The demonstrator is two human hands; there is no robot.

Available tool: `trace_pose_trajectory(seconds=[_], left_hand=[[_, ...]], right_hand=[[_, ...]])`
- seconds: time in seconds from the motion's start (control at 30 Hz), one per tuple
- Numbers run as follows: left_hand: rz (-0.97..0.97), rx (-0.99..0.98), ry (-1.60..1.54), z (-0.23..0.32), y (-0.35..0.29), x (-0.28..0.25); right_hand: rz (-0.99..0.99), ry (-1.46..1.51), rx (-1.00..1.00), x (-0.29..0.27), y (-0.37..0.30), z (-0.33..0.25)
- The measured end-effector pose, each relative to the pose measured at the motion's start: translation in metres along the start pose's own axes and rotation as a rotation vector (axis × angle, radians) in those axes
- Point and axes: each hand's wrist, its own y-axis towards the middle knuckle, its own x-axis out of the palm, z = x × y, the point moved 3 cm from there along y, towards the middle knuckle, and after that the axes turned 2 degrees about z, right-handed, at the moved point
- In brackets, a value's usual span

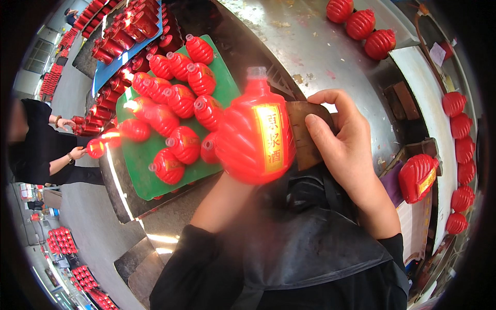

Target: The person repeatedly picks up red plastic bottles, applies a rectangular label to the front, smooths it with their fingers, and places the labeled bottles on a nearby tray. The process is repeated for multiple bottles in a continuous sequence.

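One ribbed red bottle [240,137] was upright over the black apron [310,248]; the left hand [231,181], mostly behind it, showed no readable grip; the right hand [345,142] pinched a brown scraper [304,134] beside the gold label [272,138]; even pressure seemed wise.

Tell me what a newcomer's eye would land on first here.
First, the large red bottle with a yellow label, near the middle, beside the flat brown piece in the right hand. Next, the clustered red bottles on the green board to the left, then a line of red ones at the far right.
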Motion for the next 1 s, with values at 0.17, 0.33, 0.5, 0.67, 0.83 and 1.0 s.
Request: trace_pose_trajectory(seconds=[0.17,0.33,0.5,0.67,0.83,1.0], left_hand=[[-0.033,-0.025,-0.018,0.002,0.000,0.004],[-0.050,-0.027,-0.020,0.005,0.002,0.006],[-0.064,-0.033,-0.035,0.005,0.002,0.009],[-0.043,0.001,-0.058,0.004,0.002,0.006],[-0.022,0.033,-0.081,0.007,0.002,0.005],[-0.076,0.000,-0.083,0.003,0.007,0.012]], right_hand=[[-0.114,0.148,0.004,0.002,-0.004,-0.007],[-0.069,-0.020,0.060,0.000,0.007,-0.005],[-0.069,0.249,-0.003,0.002,0.003,-0.005],[-0.090,0.055,0.033,0.005,0.012,0.001],[-0.012,0.017,0.137,-0.003,0.013,0.003],[-0.111,0.092,-0.008,0.014,0.003,-0.002]])
